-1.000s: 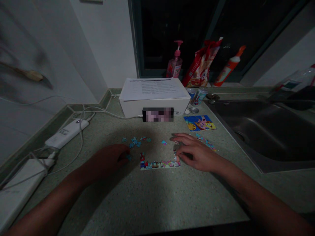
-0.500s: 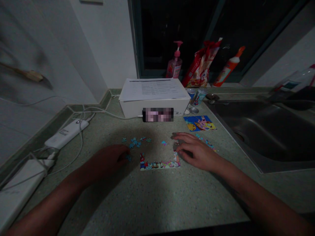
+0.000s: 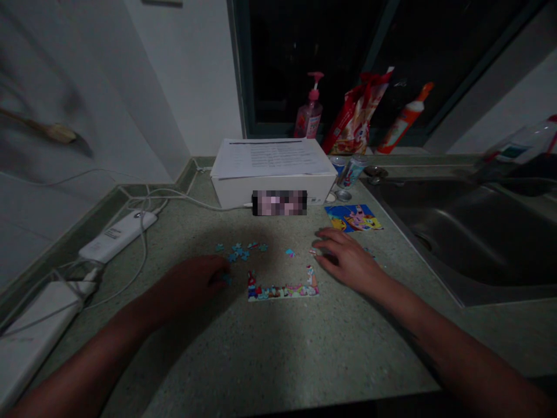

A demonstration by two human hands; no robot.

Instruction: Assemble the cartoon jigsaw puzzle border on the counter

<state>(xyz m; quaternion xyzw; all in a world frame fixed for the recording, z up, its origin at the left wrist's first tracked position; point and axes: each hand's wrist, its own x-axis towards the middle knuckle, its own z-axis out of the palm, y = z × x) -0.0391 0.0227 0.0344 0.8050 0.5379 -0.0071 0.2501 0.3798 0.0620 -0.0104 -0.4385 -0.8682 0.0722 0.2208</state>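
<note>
Hands, 2, rest with fingers loosely spread flat: left hand point(image 3: 195, 281), right hand point(image 3: 348, 261).

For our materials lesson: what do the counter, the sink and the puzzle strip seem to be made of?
Counter: probably stone or terrazzo, matt; fine pale speckles on green. Sink: likely stainless steel, brushed; dull grey sheen. Puzzle strip: likely printed cardboard; thin, flat, bright pictures. The dim light leaves each uncertain.
</note>
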